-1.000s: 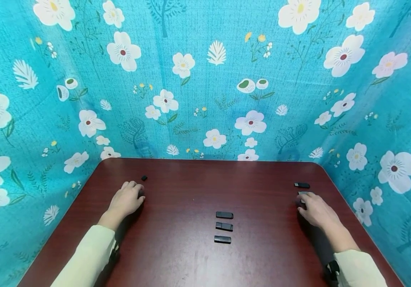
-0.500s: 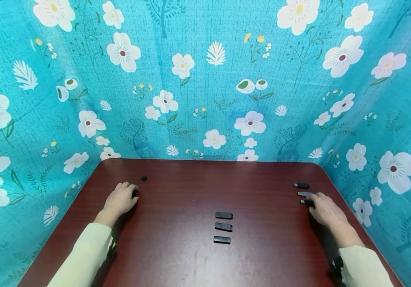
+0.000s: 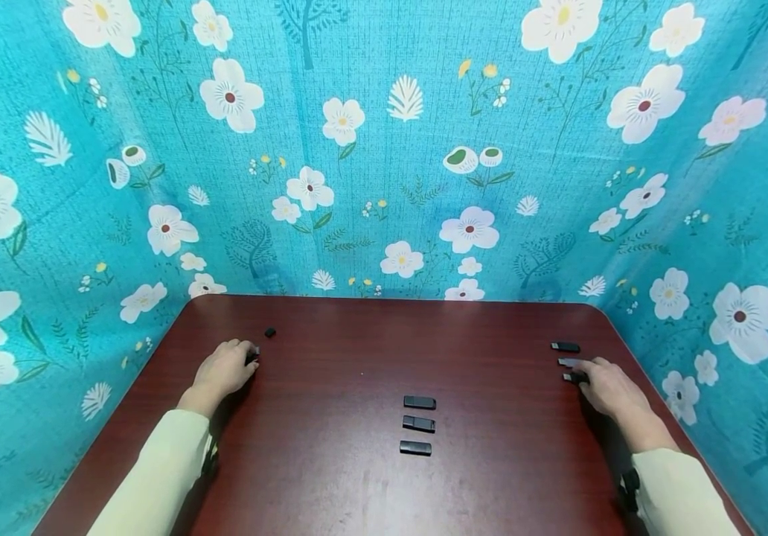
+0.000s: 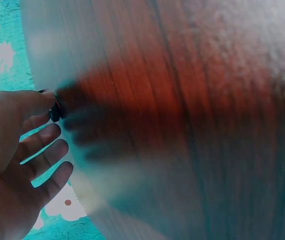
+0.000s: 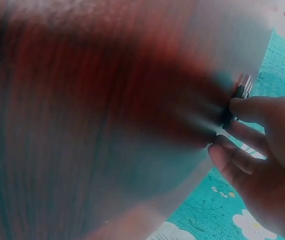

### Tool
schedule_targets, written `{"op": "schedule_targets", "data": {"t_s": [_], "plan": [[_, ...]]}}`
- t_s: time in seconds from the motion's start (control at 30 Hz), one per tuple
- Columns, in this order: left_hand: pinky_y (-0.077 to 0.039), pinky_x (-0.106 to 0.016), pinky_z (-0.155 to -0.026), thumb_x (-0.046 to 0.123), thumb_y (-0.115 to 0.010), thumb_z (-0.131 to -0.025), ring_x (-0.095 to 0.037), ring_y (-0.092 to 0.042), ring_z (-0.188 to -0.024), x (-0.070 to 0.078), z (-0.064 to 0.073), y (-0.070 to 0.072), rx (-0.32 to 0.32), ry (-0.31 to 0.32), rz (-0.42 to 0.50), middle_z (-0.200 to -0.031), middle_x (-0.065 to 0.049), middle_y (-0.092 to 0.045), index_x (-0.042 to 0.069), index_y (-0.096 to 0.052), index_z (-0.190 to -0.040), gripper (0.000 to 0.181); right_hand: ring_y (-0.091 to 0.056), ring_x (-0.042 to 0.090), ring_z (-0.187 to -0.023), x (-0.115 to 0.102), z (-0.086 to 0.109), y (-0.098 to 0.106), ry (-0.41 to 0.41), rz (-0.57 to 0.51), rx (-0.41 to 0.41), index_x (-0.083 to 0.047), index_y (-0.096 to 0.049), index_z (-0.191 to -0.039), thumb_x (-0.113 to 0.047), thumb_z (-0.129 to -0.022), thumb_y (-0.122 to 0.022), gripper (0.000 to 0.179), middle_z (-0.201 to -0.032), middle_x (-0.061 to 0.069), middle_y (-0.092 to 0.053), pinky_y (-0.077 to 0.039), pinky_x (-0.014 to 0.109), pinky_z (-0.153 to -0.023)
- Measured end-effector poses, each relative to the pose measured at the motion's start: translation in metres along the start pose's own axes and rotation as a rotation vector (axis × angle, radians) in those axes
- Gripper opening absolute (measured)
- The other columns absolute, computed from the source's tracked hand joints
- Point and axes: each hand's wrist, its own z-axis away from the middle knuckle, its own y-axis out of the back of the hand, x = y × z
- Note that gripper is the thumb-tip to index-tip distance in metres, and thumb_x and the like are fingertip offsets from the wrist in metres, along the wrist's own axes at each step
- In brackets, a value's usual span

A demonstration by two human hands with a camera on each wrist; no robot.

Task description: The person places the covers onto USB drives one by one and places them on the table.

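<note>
In the head view my left hand [image 3: 225, 368] is low over the table's far left, its thumb and finger pinching a small black cap [image 4: 56, 111], mostly hidden. A similar small black cap [image 3: 270, 333] lies just beyond it. At the far right, my right hand [image 3: 610, 388] pinches a black USB stick [image 3: 574, 377] between thumb and finger, its metal plug pointing left. Beyond it lie a grey USB stick [image 3: 568, 362], partly covered by the fingers, and a black USB stick [image 3: 565, 347] with a bare plug.
Three black USB sticks [image 3: 420, 403] lie in a column near the middle of the dark red table [image 3: 330, 335]. A blue flowered cloth [image 3: 357, 186] surrounds the table's back and sides.
My left hand has shifted slightly left. My right hand has drawn a little to the right, bringing the grey stick and the plug of the pinched stick into clearer view.
</note>
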Motion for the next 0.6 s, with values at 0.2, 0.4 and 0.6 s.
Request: {"op": "schedule_targets", "data": {"t_s": [0.2,0.4,0.6], "plan": [[-0.05,-0.057,-0.094,0.017,-0.069,-0.096,-0.037,-0.058,-0.105,0.0024,-0.0019,0.0014,-0.009,0.022,0.002,-0.11,-0.02,-0.065,0.0,-0.065,-0.116,0.027,-0.055,0.043,-0.093,-0.0029,-0.0016,0.0017,-0.021,0.0,-0.037,0.006,-0.064,-0.12,0.001,-0.087,-0.072,0.033,-0.106,0.03,-0.059,-0.052,0.062,-0.083],[-0.052,-0.055,-0.091,0.015,-0.071,-0.095,-0.034,-0.06,-0.099,0.0039,-0.0025,0.0013,-0.001,0.026,0.007,-0.107,-0.019,-0.066,0.001,-0.065,-0.111,0.022,-0.055,0.042,-0.095,-0.005,-0.0009,0.0006,-0.034,-0.003,-0.032,0.005,-0.065,-0.118,0.001,-0.089,-0.07,0.029,-0.108,0.029,-0.059,-0.052,0.061,-0.084],[-0.052,-0.053,-0.089,0.012,-0.071,-0.095,-0.033,-0.062,-0.096,0.0031,-0.0042,0.0008,0.017,0.004,0.024,-0.103,-0.018,-0.066,0.002,-0.066,-0.105,0.016,-0.057,0.042,-0.095,-0.0043,-0.0004,-0.0008,-0.016,0.005,-0.003,0.004,-0.065,-0.116,0.0,-0.09,-0.069,0.026,-0.107,0.028,-0.06,-0.051,0.062,-0.085]]}}
